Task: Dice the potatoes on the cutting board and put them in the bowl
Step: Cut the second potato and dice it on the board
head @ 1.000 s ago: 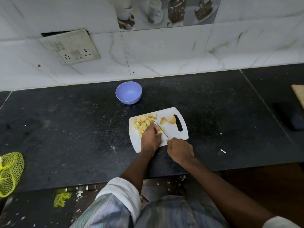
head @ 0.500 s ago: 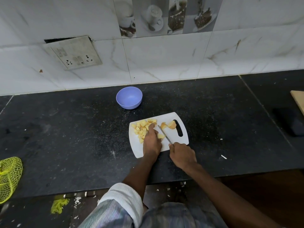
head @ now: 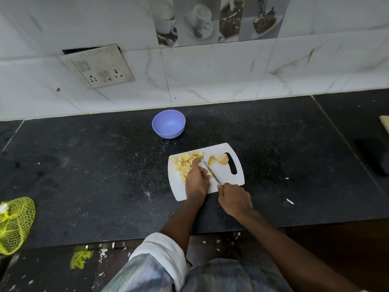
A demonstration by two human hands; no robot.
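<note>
- Where the speckled black stone counter [head: 84, 175] meets the wall, glossy white marble-look tiles [head: 210, 76] rise, one band printed with cups and desserts.
- A flat white plastic cutting board [head: 223, 173], round-cornered with a slot handle at its right end, lies on the counter.
- Pale yellow potato dice [head: 184, 163], blocky and matte, are heaped on the board's left part; two larger rounded potato chunks [head: 219, 159] sit just beside the slot.
- The left hand [head: 196, 180] rests on the board with fingers curled over a small potato piece [head: 209, 175], index finger reaching into the dice.
- The right hand [head: 234, 199] grips a knife [head: 211, 172], whose thin metal blade slants beside the left fingers.
- A smooth lavender plastic bowl [head: 168, 124], round, stands well behind the board.
- A grimy white socket plate [head: 99, 67] hangs tilted on the wall; no writing is legible.
- Yellow-green mesh netting [head: 14, 224] lies at the counter's left edge.
</note>
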